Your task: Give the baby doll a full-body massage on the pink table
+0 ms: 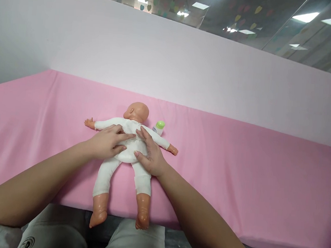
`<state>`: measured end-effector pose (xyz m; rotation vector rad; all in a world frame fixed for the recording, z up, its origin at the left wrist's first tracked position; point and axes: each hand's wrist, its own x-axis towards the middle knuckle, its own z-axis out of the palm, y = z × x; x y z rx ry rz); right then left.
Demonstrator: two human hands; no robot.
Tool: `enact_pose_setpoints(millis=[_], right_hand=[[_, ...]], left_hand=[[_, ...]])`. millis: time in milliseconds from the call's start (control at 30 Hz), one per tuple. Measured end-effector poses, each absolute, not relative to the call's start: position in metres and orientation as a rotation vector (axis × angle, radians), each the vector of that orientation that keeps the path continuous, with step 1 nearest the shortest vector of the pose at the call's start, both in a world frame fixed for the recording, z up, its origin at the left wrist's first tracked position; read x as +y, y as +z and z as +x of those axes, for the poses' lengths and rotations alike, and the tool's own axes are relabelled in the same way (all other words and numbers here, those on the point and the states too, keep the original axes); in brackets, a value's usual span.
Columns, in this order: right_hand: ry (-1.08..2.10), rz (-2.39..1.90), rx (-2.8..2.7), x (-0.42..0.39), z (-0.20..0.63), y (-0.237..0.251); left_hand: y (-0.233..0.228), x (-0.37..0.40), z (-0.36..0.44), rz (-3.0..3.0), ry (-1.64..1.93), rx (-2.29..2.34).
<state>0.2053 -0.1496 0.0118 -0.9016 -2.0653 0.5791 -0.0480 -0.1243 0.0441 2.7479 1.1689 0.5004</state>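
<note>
A baby doll (128, 146) with a white cloth body lies face down on the pink cover, its head away from me and turned to the left. Its arms are spread wide and its feet hang over the near edge. My left hand (109, 140) rests on the left side of the doll's back, fingers stretched. On the right side of the back lies my right hand (150, 153), thumb and fingers apart. Just beyond the doll's right-side arm is a small white bottle (159, 127) with a green cap.
The pink-covered padded table (249, 184) stretches to both sides. A white panel (173, 63) rises along its far edge, with glass (220, 13) above it that carries heart stickers and reflects ceiling lights. My knees (136, 240) are beneath the near edge.
</note>
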Motion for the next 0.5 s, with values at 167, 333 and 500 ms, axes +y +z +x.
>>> enact_pose_setpoints(millis=[167, 333, 500], right_hand=[[0.25, -1.033, -1.991, -0.158, 0.203, 0.017], [0.242, -1.097, -2.238, -0.173, 0.195, 0.027], [0.323, -1.029, -2.433, -0.173, 0.193, 0.03]], left_hand=[[0.045, -0.125, -0.05, 2.686, 0.75, 1.365], [0.055, -0.143, -0.041, 2.813, 0.758, 0.848], [0.051, -0.148, -0.032, 2.783, 0.46, 0.868]])
